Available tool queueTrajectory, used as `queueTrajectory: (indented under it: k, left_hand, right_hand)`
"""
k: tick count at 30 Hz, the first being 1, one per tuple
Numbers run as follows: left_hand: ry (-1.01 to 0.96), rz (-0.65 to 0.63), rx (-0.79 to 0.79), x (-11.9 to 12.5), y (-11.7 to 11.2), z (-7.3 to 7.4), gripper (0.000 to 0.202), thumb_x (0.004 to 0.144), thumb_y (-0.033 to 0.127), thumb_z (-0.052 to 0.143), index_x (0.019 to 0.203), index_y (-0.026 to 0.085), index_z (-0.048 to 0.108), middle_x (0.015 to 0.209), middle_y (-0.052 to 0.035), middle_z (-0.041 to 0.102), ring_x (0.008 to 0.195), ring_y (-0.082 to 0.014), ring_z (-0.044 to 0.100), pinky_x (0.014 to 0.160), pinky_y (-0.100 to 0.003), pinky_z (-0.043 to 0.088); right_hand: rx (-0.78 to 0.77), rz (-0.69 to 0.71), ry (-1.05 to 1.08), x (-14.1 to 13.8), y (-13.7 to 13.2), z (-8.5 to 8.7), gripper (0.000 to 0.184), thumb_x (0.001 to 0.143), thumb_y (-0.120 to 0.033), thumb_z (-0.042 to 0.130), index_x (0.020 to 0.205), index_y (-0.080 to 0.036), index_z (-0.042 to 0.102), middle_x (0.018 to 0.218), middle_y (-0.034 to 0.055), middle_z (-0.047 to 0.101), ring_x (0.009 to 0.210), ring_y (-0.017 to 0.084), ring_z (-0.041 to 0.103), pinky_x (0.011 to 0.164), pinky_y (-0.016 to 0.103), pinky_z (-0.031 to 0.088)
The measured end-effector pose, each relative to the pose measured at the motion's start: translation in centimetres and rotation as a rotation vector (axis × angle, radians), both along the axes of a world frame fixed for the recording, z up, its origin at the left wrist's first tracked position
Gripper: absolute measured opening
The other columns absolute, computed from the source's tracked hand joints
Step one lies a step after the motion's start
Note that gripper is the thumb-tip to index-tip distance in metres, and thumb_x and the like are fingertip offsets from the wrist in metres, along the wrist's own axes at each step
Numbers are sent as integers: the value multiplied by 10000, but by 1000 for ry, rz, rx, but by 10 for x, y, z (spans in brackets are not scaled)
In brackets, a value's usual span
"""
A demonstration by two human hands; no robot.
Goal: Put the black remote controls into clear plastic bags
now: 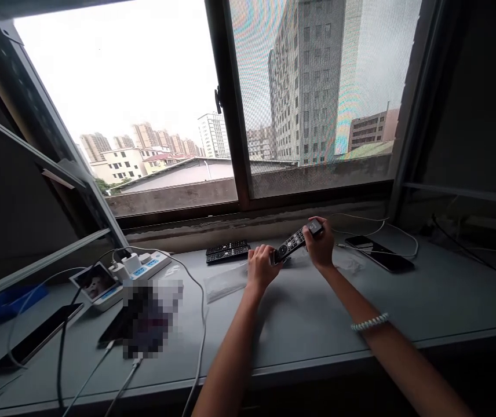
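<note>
Left hand (260, 265) gripping lower end of slim black button-covered remote (292, 244); right hand (323, 250) holding small black square-faced block (314, 226) at upper end. Remote spanning between hands above grey flat desk (309, 324), long axis slanting up rightward, neither hand nearer.

The held remote control (292, 242) is black, speckled with rows of white. The surface (313, 327) is grey-blue; the power strip (142, 272), white with blue patches; the coil bracelet (370, 322), banded pale mint; the smartphone (386, 260), black. Rainbow moiré ripples across the window screen (256, 58).
</note>
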State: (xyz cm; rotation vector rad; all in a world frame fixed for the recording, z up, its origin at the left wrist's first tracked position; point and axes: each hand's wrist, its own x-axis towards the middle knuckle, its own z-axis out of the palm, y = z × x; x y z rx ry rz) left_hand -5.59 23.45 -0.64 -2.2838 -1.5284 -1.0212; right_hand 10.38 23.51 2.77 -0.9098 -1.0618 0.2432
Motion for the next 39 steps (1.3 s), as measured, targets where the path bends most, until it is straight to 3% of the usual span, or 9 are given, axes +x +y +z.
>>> queueTrajectory:
  k: [4,10,14,20,26,30,34,39]
  left_hand:
    - [28,7,-9,0,-1,0,238,677,283,670,845,220,514,870,-6,602,867,-188,548,804,-314,336]
    - [31,53,-30,1,-2,1,243,685,312,664,830,215,495,893,-26,592,869,-202,547,790,-313,342]
    - [5,77,-27,2,-2,1,248,702,367,653,823,217,497,880,-28,575,858,-199,547,782,-312,347]
    - [-15,70,-6,4,-3,0,280,685,403,661,813,211,503,908,-39,556,856,-202,547,796,-323,364]
    - [-80,99,42,3,-4,0,296,642,318,697,839,224,496,950,-32,524,840,-193,540,790,-327,394]
    - [-109,97,54,2,-4,0,295,637,296,698,839,223,496,968,-33,501,851,-190,535,803,-331,403]
    - [-134,67,68,2,-4,1,311,647,320,699,874,228,508,1007,-44,491,894,-193,531,829,-337,398]
    - [-144,34,95,-2,-3,4,428,636,380,710,976,233,496,1041,-40,509,963,-201,520,850,-332,382]
  right_hand:
    - [1,36,-136,-5,-2,-2,223,709,-342,522,882,-208,478,682,-23,497,523,113,461,508,231,401]
    - [-132,163,-302,-13,-5,-9,236,709,-348,546,900,-230,474,636,-49,513,421,97,444,443,226,383]
    - [-164,252,-356,-19,-6,-11,238,685,-355,588,863,-229,491,639,-39,550,485,111,500,479,226,424]
    - [-314,579,-185,-24,-4,-12,297,652,-400,631,820,-213,473,946,49,645,665,168,605,379,224,459]
    - [-588,790,-105,-23,-4,-12,370,707,-435,610,981,-205,519,558,-33,589,333,124,518,293,221,418]
    - [-669,904,-77,-26,-6,-12,449,711,-442,629,1072,-195,524,611,4,624,358,139,552,289,213,416]
    - [-606,876,-57,-29,-4,-13,421,702,-446,641,1023,-185,563,626,14,631,392,151,577,317,223,441]
    - [-447,593,64,-20,8,-14,389,664,-503,644,887,-187,599,567,-20,583,371,128,530,301,217,400]
